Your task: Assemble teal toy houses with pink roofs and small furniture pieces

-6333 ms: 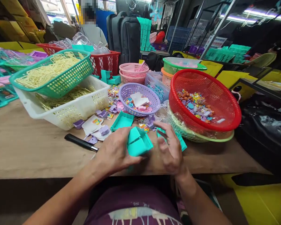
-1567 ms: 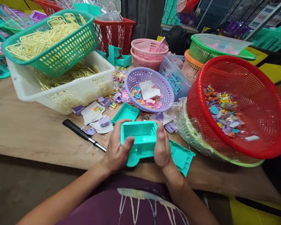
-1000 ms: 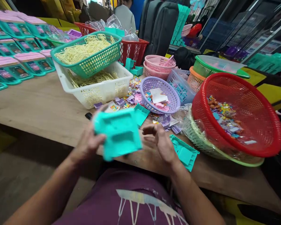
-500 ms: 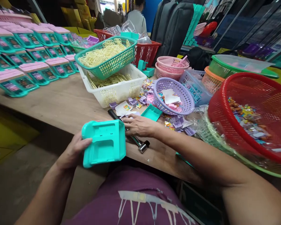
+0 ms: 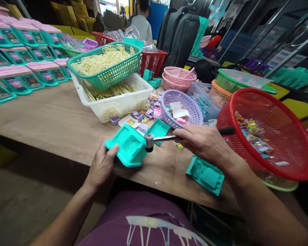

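Note:
My left hand (image 5: 102, 164) grips a turquoise plastic tray-like shell (image 5: 128, 145) by its left side, tilted over the table's front edge. My right hand (image 5: 197, 140) is wrapped round the shaft of a small hammer (image 5: 165, 138); its black handle end sticks out to the right. The metal head of the hammer is at the right side of the shell, touching or very close to it. A flat turquoise panel (image 5: 157, 130) lies behind the hammer. Another turquoise moulded part (image 5: 206, 175) lies under my right forearm near the table's edge.
Behind stand a white basket (image 5: 120, 109) and a tilted green basket (image 5: 113, 75) of cream loops. A purple basket (image 5: 199, 116) and a large red basket (image 5: 236, 147) stand right. Rows of pink-topped turquoise boxes (image 5: 45, 73) fill the left. A person (image 5: 142, 27) is at the back.
My right hand has picked the hammer up from the table and brought its head to the turquoise shell. The shell has turned and moved right in my left hand. The view has shifted right.

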Tool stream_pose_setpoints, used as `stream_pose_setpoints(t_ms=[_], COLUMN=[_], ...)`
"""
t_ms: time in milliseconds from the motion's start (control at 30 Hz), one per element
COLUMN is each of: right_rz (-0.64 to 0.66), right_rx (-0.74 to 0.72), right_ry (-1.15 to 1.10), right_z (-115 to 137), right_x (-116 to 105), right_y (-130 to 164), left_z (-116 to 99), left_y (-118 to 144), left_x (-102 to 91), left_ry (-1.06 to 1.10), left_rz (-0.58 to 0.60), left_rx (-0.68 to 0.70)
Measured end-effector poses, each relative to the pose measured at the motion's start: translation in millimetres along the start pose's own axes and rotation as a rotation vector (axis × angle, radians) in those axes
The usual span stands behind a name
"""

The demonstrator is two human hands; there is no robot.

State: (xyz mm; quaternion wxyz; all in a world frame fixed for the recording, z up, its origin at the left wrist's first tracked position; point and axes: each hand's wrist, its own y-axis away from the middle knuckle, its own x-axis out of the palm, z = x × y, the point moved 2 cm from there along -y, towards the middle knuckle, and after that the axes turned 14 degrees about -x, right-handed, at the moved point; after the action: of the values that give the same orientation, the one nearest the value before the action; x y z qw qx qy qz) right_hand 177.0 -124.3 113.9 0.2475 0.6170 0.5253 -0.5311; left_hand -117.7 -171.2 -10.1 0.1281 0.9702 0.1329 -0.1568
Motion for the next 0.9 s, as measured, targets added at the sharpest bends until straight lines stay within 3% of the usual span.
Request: stream_pose_setpoints(t_ms=[67,133,267,400,500,700,800,900], right_rz=[-0.044,-0.046,-0.017,-0.026,0.024,-0.110,-0.104,-0.145], right_rx=[0.252,0.399,0.493,0.618,0.655,0.550,0.605,0.593], right_ry=[-0.132,-0.238,-0.309,-0.405,-0.537,-0.754,-0.662,-0.417], right_z=[6,14,24,28,32,39,37,33], right_x=[3,9,17,24,35,51,54,51], right_y=[25,41,47,38,33,30,32,32], left_z=[-7,-14,-22,-18,-14,-11,-8,-8], left_y=[3,5,4,5,7,7,7,11], left_x=[21.6,39.3,57.4,65.6,70.8,74.3,72.7,71.2], left_ry=[-0.078,-0.115,-0.214,-0.147,-0.068,-0.045,-0.045,-0.053], left_rz=[0.034,0.105,0.099,0.104,0.089,0.062,0.050,0.046], left_rx=[0.106,0.216,0.309,0.272,0.248,0.270,0.276,0.411])
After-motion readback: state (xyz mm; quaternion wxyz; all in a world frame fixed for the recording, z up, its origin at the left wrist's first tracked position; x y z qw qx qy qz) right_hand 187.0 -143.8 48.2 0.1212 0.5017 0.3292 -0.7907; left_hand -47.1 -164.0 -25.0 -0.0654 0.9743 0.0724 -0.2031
